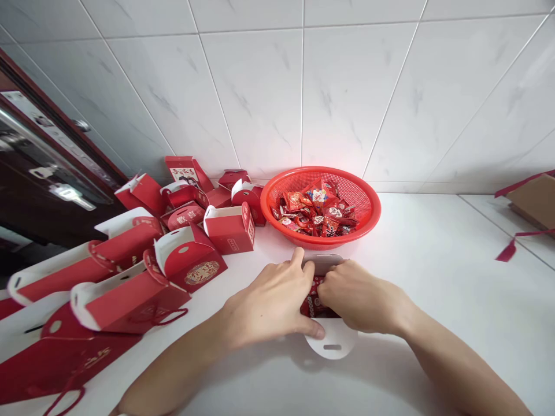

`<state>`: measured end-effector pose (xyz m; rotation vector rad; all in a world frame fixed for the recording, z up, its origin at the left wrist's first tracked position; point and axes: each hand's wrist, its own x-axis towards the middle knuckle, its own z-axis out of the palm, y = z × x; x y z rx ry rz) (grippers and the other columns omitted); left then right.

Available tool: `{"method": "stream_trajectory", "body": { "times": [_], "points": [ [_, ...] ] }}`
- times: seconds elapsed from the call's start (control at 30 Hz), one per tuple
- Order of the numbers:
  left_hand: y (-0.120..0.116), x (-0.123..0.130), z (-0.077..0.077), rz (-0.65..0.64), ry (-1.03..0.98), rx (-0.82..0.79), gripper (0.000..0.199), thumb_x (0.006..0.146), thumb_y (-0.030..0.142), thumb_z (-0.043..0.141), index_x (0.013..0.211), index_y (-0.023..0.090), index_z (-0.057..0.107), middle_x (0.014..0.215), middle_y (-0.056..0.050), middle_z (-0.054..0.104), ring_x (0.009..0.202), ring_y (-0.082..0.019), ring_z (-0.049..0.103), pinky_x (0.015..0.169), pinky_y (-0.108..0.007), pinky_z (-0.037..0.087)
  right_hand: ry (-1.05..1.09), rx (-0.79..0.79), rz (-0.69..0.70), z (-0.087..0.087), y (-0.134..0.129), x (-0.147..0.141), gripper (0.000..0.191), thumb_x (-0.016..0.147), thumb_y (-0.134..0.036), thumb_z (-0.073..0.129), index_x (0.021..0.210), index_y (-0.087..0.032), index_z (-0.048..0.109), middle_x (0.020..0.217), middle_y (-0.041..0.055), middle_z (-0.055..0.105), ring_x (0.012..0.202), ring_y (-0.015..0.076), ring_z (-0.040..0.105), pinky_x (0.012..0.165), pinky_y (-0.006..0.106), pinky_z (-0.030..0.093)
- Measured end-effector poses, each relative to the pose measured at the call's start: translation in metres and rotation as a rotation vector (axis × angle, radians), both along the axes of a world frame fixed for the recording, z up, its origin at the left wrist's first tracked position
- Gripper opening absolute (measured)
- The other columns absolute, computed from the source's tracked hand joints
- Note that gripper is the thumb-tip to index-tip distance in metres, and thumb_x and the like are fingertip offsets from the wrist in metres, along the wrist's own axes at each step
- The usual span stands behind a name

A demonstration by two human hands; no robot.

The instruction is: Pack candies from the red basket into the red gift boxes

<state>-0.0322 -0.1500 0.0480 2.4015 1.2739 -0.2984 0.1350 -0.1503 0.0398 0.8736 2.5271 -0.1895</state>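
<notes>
In front of me stands a small gift box [333, 340] with its white-lined flaps spread; the near flap has a slot cut in it. Red-wrapped candies [313, 305] show inside. My left hand [273, 303] grips the box from its left side, thumb on the near flap and fingers toward the far flap. Reaching into the box from the right is my right hand [364, 294], its fingers curled and partly hidden, so whatever they hold cannot be made out. Just beyond the box sits a red plastic basket [370, 216] holding many wrapped candies [321, 211].
Several red gift boxes [229, 231] with open tops crowd the left of the white table [433, 254]. A tiled wall [260, 86] runs along the back. A door with keys [71, 195] is at far left. A brown box [535, 199] with a tassel lies far right.
</notes>
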Motion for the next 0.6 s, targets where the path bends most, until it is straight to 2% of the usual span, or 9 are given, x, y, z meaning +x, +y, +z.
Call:
{"method": "stream_trajectory", "body": {
  "times": [0.1,0.2,0.3,0.37,0.47,0.6],
  "points": [
    [0.000,0.000,-0.002,-0.003,0.003,0.002,0.052,0.074,0.060,0.079,0.095,0.020,0.056,0.103,-0.003,0.051,0.078,-0.023,0.064,0.059,-0.033,0.042,-0.003,-0.029,0.037,0.001,-0.001,-0.002,0.026,0.092,-0.006,0.055,0.078,-0.017,0.076,0.068,0.0056,0.071,0.066,0.0182,0.060,0.054,0.031,0.026],
    [0.001,-0.001,-0.002,-0.007,-0.006,0.003,0.052,0.074,0.060,0.079,0.095,0.020,0.055,0.102,-0.003,0.050,0.077,-0.023,0.063,0.059,-0.033,0.041,-0.021,-0.010,-0.010,0.001,0.001,-0.006,0.025,0.087,-0.003,0.056,0.076,-0.016,0.075,0.070,0.0062,0.072,0.065,0.0179,0.060,0.054,0.031,0.026],
    [0.001,-0.001,-0.001,-0.008,-0.004,0.001,0.051,0.076,0.060,0.079,0.097,0.020,0.055,0.103,-0.003,0.050,0.078,-0.023,0.063,0.060,-0.033,0.041,0.010,-0.009,-0.032,0.005,0.005,0.002,0.025,0.084,-0.001,0.056,0.073,-0.016,0.073,0.072,0.0055,0.072,0.061,0.0162,0.056,0.053,0.032,0.025],
    [0.000,-0.001,0.000,-0.008,0.003,-0.003,0.051,0.077,0.060,0.078,0.097,0.020,0.054,0.105,-0.003,0.050,0.078,-0.023,0.062,0.060,-0.032,0.041,0.074,-0.012,-0.060,0.011,0.009,0.016,0.027,0.081,0.001,0.056,0.070,-0.018,0.071,0.068,0.0034,0.069,0.058,0.0155,0.055,0.054,0.031,0.026],
    [0.000,-0.001,-0.001,-0.009,0.000,-0.003,0.052,0.077,0.062,0.077,0.097,0.019,0.054,0.106,-0.004,0.050,0.078,-0.022,0.062,0.060,-0.032,0.041,0.273,-0.009,-0.127,0.021,0.013,0.041,0.031,0.078,0.003,0.052,0.069,-0.021,0.069,0.069,0.0009,0.069,0.064,0.0169,0.059,0.059,0.030,0.036],
    [0.000,-0.003,-0.001,0.003,-0.004,-0.017,0.054,0.077,0.063,0.077,0.101,0.020,0.055,0.108,-0.004,0.052,0.079,-0.024,0.062,0.061,-0.032,0.040,0.494,-0.019,-0.189,0.026,0.016,0.064,0.024,0.087,-0.011,0.056,0.082,-0.025,0.075,0.086,0.0026,0.075,0.077,0.0219,0.067,0.066,0.032,0.048]
  ]
}}
